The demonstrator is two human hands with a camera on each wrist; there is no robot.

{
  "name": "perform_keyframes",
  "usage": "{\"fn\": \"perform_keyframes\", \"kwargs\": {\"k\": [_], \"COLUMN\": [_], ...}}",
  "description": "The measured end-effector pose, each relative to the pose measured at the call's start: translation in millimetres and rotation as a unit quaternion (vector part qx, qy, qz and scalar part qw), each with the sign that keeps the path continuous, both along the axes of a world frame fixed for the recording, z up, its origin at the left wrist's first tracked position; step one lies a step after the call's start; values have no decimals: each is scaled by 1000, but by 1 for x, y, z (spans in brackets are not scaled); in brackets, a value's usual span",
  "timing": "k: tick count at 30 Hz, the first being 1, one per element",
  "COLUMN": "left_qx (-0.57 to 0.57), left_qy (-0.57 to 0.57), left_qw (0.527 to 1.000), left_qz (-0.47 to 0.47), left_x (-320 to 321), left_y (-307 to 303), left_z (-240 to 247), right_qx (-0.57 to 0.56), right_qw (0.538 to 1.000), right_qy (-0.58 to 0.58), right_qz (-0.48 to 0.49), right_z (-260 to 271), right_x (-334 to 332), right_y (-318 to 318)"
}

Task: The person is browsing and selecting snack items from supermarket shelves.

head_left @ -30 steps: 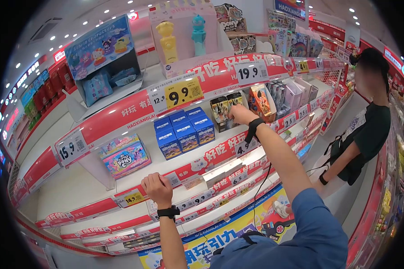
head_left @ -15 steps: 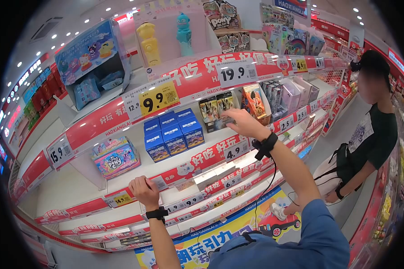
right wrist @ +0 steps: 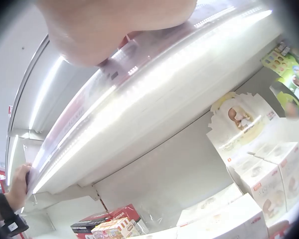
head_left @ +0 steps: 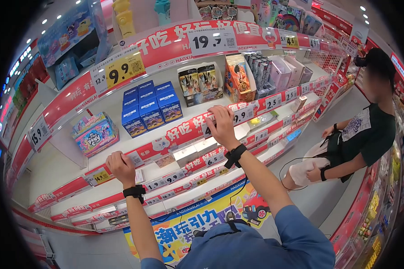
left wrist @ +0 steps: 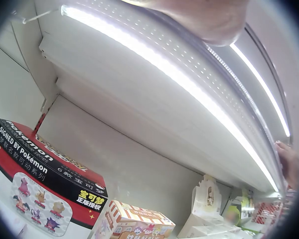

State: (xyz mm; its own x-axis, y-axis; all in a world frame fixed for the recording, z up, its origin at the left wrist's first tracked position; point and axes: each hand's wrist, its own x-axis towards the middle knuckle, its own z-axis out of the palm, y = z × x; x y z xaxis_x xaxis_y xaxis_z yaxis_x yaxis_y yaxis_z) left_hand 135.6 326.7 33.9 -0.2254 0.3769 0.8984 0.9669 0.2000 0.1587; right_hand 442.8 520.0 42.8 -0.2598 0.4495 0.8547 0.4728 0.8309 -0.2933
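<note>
My left hand (head_left: 121,169) lies at the shelf's front edge, its fingers bent over the rim; the right wrist view shows this hand (right wrist: 21,183) at the end of the lit edge. Farther right, my right hand (head_left: 223,127) rests on the price strip (head_left: 184,133) with its fingers spread and nothing held. Behind it on the shelf stand an upright box of black and gold packs (head_left: 201,83) and an orange box (head_left: 239,80). Several blue boxes (head_left: 150,107) are stacked between the hands, farther back. A colourful pony box (head_left: 95,134) stands behind my left hand.
A person (head_left: 368,121) in dark clothes stands in the aisle at the right. Under the shelf are a black and red Pokémon box (left wrist: 50,179) and white boxes (right wrist: 271,179). A yellow and blue mat (head_left: 197,228) lies on the floor.
My right hand has left the box of black and gold packs and come down to the shelf's front edge. My left hand stays at the edge. The head view has tilted down.
</note>
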Motion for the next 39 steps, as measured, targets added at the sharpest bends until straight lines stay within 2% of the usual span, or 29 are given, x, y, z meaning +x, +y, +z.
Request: {"fn": "perform_keyframes", "kwargs": {"k": [16,19,20,22,23,26,30,35,36,38,39], "left_qx": [-20,-98,-26,37,101,180,91,71,26,-66,-76], "left_qy": [5,-126,-119,-37,-25,-31,-207,-183,-207,-250,-294], "left_qw": [1000,987,989,993,986,963,955,957,951,932,885], "left_qz": [9,-34,-89,-108,-130,-197,-192,-213,-227,-255,-354], "left_x": [-2,0,-2,35,46,89,114,119,121,129,137], "left_y": [0,-14,-16,-37,-42,-47,-26,-21,-21,-25,-33], "left_z": [-2,10,8,45,48,48,23,15,18,29,46], "right_qx": [3,4,1,19,21,24,32,34,32,30,29], "right_qw": [1000,1000,1000,999,999,998,998,998,998,998,998], "right_qy": [-7,-16,-15,-12,-13,-23,-20,-17,-18,-19,-20], "right_qz": [-13,-22,-22,-27,-31,-45,-47,-50,-51,-53,-51], "right_z": [-5,-2,-1,-5,-5,-3,-5,-7,-6,-7,-7], "right_x": [-1,0,0,-1,-1,0,-1,-1,-1,-1,-1], "right_y": [0,1,0,5,4,1,1,1,2,2,2]}}
